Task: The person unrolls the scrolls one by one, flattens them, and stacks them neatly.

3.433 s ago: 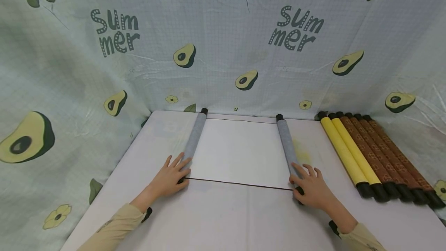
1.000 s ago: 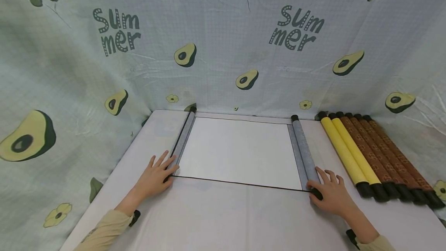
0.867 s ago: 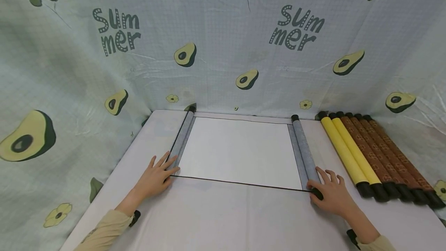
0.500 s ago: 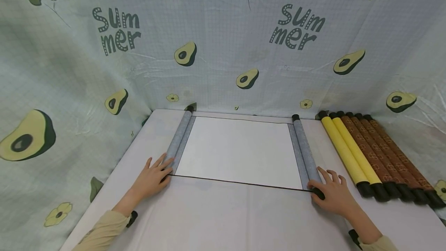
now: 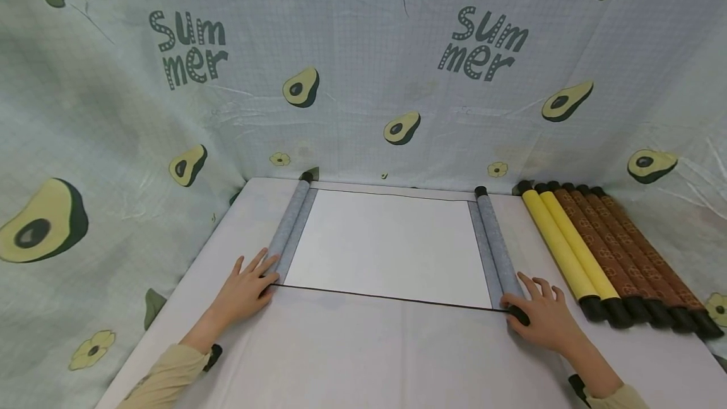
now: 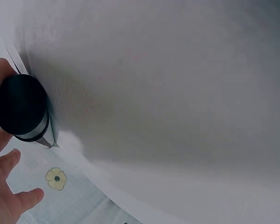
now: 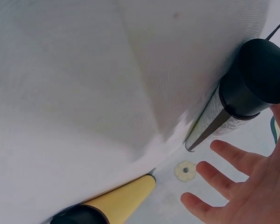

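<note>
A hanging scroll (image 5: 392, 248) lies partly unrolled on the white table, its blank white sheet edged with grey strips and thin dark lines. At its left end is a grey roller (image 5: 289, 214) with black end caps; my left hand (image 5: 243, 289) holds the near end. In the left wrist view the near black cap (image 6: 21, 105) sits between thumb and forefinger, the other fingers spread. My right hand (image 5: 542, 315) holds the near end of the right roller (image 5: 498, 242). Its black cap (image 7: 256, 77) is between thumb and forefinger in the right wrist view, with the remaining fingers extended.
To the right, several rolled scrolls lie side by side: yellow ones (image 5: 559, 242) and brown patterned ones (image 5: 610, 251), all with black caps. A pale cloth (image 5: 352, 36) printed with avocados stands behind the table (image 5: 352, 358) and along its sides.
Both rollers have moved apart, the left one leftward and the right one rightward, exposing more white sheet and the grey strips. Lately only the left hand and roller shift slightly left.
</note>
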Tool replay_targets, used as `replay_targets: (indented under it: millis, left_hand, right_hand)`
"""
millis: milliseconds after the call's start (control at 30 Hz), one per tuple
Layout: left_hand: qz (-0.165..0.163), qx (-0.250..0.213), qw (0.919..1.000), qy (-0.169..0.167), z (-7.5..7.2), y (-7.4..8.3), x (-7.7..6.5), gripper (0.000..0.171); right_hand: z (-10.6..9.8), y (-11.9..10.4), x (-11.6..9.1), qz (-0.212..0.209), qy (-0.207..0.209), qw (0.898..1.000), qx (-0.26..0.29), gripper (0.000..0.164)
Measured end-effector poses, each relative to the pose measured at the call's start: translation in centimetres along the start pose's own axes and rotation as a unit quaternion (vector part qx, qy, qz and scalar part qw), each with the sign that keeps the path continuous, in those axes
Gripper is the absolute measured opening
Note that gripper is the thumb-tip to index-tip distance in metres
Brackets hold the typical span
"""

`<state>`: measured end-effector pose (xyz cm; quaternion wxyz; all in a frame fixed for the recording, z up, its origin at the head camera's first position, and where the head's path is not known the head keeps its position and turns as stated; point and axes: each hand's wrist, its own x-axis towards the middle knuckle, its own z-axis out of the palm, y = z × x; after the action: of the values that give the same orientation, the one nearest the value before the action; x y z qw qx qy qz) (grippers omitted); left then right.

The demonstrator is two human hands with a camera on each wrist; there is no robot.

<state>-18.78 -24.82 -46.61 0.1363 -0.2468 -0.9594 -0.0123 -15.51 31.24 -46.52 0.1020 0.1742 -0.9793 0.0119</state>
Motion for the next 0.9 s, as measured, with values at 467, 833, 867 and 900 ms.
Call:
replay_targets:
  millis: [467, 833, 867, 900]
  left_hand:
    - [-0.006, 0.003, 0.9999, 0.010, 0.27, -0.33, -0.31, 0.027]
    - [-0.019, 0.005, 0.9998, 0.009, -0.01, -0.46, -0.57, 0.031]
    - [-0.020, 0.003, 0.9998, 0.009, -0.03, -0.45, -0.58, 0.031]
    - [-0.021, 0.001, 0.9997, 0.009, -0.07, -0.43, -0.60, 0.031]
  right_hand:
    - [0.19, 0.22, -0.32, 0.008, 0.011, 1.000, 0.005, 0.023]
    - [-0.31, 0.29, -0.71, 0.028, -0.007, 0.999, 0.026, 0.029]
    - [-0.33, 0.29, -0.74, 0.029, -0.008, 0.999, 0.029, 0.029]
    - [-0.32, 0.33, -0.76, 0.031, -0.011, 0.999, 0.031, 0.030]
